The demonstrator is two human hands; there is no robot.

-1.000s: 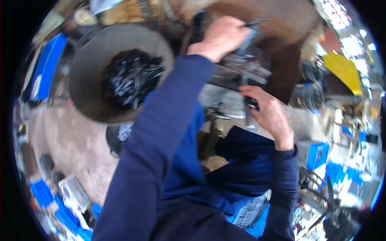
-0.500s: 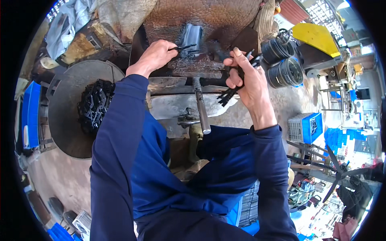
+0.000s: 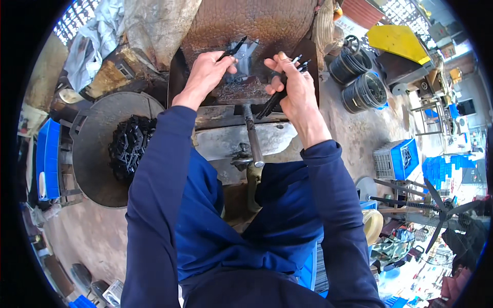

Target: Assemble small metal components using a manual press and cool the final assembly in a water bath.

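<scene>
My left hand [image 3: 206, 77] is closed on a slim black metal piece [image 3: 236, 47], whose tip slants up and away over a shiny steel block [image 3: 243, 62]. A bundle of similar black metal strips [image 3: 270, 106] lies in my right hand [image 3: 299, 95], gripped against the palm by the lower fingers. Its thumb and index finger point toward the left hand, and I cannot make out anything between them. The block sits on a dark, greasy work surface [image 3: 241, 91]. Below it, a round metal bar [image 3: 253, 138] sticks out toward my knees.
At left, a wide round metal pan [image 3: 92, 164] holds a heap of black metal pieces [image 3: 131, 143]. Black buckets [image 3: 359, 92] stand at right, near a yellow panel [image 3: 398, 43]. A blue-and-grey crate [image 3: 395, 160] and a fan [image 3: 444, 210] are farther right.
My right hand has come left, closer to my left hand, with its bundle. The piece in my left hand has turned from nearly level to slanting upward. The whole view has shifted slightly.
</scene>
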